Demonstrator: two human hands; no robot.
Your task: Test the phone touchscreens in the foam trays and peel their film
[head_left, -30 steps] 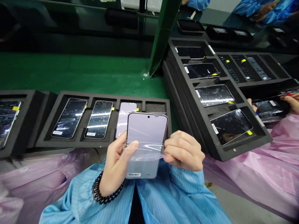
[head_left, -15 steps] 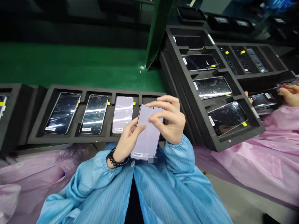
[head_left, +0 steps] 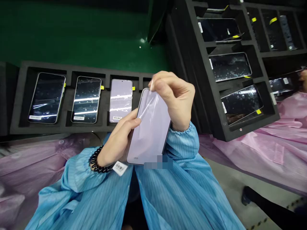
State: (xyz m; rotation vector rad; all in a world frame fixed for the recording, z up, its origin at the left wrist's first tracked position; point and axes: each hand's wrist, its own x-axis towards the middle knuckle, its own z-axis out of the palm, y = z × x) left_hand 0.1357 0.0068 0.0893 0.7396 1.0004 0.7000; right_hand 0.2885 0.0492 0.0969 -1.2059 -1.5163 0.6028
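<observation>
Black foam trays sit behind the phone left fingers grip while right fingers pinch its film.

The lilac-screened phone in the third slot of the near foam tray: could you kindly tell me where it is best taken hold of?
Pinch the long edges of the phone near its top end, coming from above: it lies face up, sunk in the foam tray, and the left hand crowds its lower corner.

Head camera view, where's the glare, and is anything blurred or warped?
In the head view, white streaks of glare cross the phones in the foam tray; a pixelated patch blurs the lower edge of the held phone; wide-angle distortion bends the tray edges.
</observation>
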